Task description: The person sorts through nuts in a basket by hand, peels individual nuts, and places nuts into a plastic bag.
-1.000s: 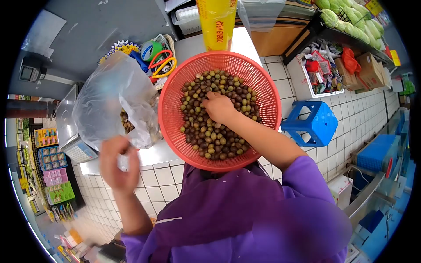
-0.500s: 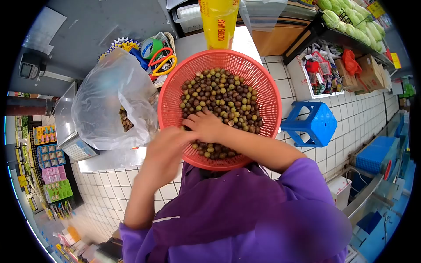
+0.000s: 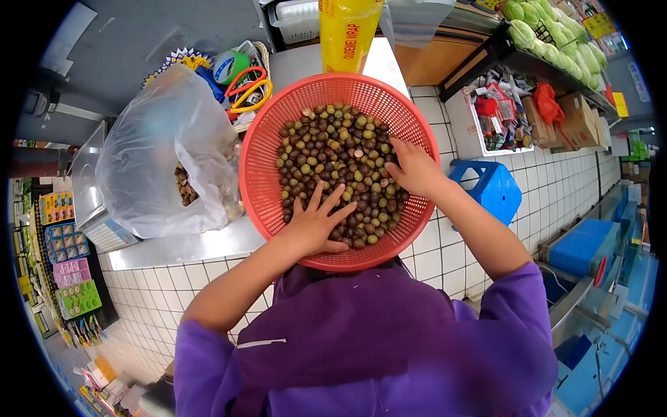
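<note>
A red perforated plastic basket (image 3: 246,187) holds many small round fruits (image 3: 340,149), some green and some dark brown, a few showing pale spots. My left hand (image 3: 316,224) lies on the fruits at the near left of the basket, open, its fingers spread wide. On the right side my right hand (image 3: 415,167) reaches over the rim; its fingers touch the outer fruits, thumb apart from them, and nothing is visibly gripped. Left of the basket stands a clear plastic bag (image 3: 149,167) with more brown pieces in its opening.
A yellow wrap roll (image 3: 347,35) stands behind the basket on a metal counter (image 3: 187,251). A small basket with tape (image 3: 229,67) and scissors (image 3: 253,94) sits at the back left. To the right are a blue stool (image 3: 493,193) and a white box of packets (image 3: 469,125).
My hands have moved apart from near each other over the basket's lower middle. The right has gone to the right side, and the left now rests spread on the fruits.
</note>
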Tool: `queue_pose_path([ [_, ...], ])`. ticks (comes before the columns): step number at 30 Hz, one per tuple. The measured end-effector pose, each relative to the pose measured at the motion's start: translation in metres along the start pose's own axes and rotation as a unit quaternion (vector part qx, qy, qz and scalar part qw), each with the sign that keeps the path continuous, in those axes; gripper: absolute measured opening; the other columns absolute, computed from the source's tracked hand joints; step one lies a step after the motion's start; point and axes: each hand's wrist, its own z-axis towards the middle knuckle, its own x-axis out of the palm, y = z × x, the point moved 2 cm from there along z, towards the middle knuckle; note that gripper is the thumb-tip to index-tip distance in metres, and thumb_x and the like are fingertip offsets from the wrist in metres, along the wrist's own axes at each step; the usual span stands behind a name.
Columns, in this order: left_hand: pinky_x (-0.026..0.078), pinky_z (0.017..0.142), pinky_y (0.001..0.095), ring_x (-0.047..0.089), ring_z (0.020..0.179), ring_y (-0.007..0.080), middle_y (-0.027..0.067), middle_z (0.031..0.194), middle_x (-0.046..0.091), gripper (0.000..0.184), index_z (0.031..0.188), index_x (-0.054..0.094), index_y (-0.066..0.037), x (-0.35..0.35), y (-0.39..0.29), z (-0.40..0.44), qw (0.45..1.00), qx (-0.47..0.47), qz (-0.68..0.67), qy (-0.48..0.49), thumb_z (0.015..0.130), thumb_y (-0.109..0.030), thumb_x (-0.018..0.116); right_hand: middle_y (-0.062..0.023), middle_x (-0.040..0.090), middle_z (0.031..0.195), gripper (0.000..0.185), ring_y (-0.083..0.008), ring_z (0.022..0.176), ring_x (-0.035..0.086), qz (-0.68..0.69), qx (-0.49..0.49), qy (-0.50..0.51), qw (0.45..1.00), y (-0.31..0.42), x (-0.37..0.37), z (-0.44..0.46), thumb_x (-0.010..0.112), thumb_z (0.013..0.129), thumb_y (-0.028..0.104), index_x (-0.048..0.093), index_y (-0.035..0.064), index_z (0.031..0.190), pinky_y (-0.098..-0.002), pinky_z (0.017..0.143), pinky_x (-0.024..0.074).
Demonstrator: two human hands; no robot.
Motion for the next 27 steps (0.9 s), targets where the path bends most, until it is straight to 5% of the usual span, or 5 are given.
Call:
queue_pose_path([
  [7,0.022,0.098,0.063,0.02,0.129,0.0409,0.0086,0.144,0.025,0.079,0.136,0.032,-0.028,-0.009,-0.003,0.012,0.987,-0.021,0.157,0.038,0.067,-0.043,0.069,-0.0086,0.054,0.09,0.026,-0.0251,0.088,0.053,-0.197,-0.035,-0.145,0.969,0.03,-0.01,0.035,0.057,0.08,0.028,0.063,0.0037,0.076,-0.0369,0.071,0.0469],
  [10,0.022,0.099,0.0558,0.033,0.122,0.0357,0.008,0.133,0.042,0.065,0.128,0.045,-0.024,-0.029,0.008,0.008,0.992,-0.032,0.086,0.091,0.07,-0.048,0.064,-0.0081,0.055,0.086,0.02,-0.0264,0.089,0.054,-0.12,-0.153,-0.128,0.972,0.046,-0.003,0.047,0.058,0.077,0.024,0.062,0.0043,0.079,-0.0389,0.073,0.0454],
  [13,0.033,0.091,0.0459,0.048,0.108,0.0283,0.0107,0.116,0.055,0.025,0.095,0.065,-0.013,-0.04,0.035,0.026,0.987,0.061,0.011,-0.147,0.083,-0.029,0.051,-0.0099,0.059,0.085,0.017,-0.0279,0.088,0.057,0.054,-0.149,-0.025,0.987,0.049,0.038,0.067,0.061,0.072,0.016,0.06,0.0053,0.085,-0.0386,0.074,0.0462],
  [19,0.049,0.068,0.0395,0.06,0.081,0.0292,0.015,0.085,0.062,0.013,0.086,0.06,-0.005,-0.016,0.068,0.077,0.97,-0.037,-0.02,-0.239,0.08,-0.009,0.05,-0.0086,0.061,0.086,0.016,-0.0267,0.087,0.059,-0.16,-0.075,0.103,0.979,0.042,0.04,0.029,0.058,0.073,0.015,0.063,0.005,0.084,-0.0378,0.072,0.0486],
  [27,0.05,0.067,0.039,0.061,0.072,0.0266,0.0089,0.074,0.064,0.021,0.094,0.064,-0.008,-0.028,0.06,0.096,0.987,-0.103,0.037,-0.116,0.085,-0.025,0.055,-0.0059,0.055,0.09,0.023,-0.0233,0.091,0.055,-0.133,-0.034,0.053,0.989,0.026,0.004,-0.016,0.058,0.074,0.014,0.063,0.0085,0.096,-0.0356,0.075,0.0454],
])
